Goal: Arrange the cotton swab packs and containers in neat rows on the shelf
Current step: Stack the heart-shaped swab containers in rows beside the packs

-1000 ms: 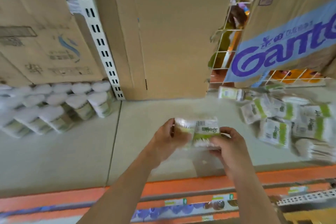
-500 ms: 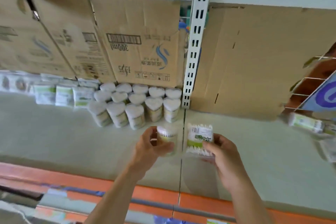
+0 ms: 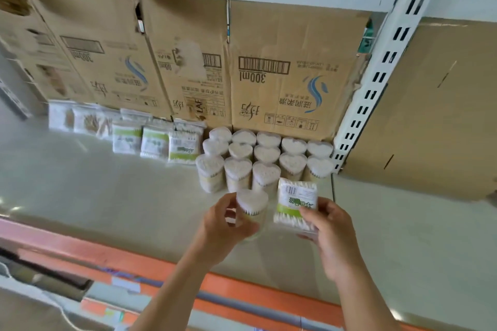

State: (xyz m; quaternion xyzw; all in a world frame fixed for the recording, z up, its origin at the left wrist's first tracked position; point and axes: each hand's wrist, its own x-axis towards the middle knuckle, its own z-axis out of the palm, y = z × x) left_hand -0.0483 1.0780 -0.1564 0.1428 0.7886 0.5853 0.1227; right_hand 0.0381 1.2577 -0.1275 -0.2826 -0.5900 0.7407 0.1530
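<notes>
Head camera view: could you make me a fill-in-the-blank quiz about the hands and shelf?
The left hand grips a clear tub of white cotton swabs in front of ____-shaped tubs standing on the pale shelf.
The right hand holds a flat plastic swab pack with a ____ band.
Shelved flat packs stand ____ of those tubs.
Missing: heart; green; left.

The pale grey metal shelf (image 3: 107, 196) with an orange front edge carries brown cardboard boxes (image 3: 282, 67) along its back. Before them, heart-shaped clear containers of cotton swabs (image 3: 266, 154) stand touching in three rows. Just to their left stand green-labelled flat swab packs (image 3: 154, 142).
</notes>
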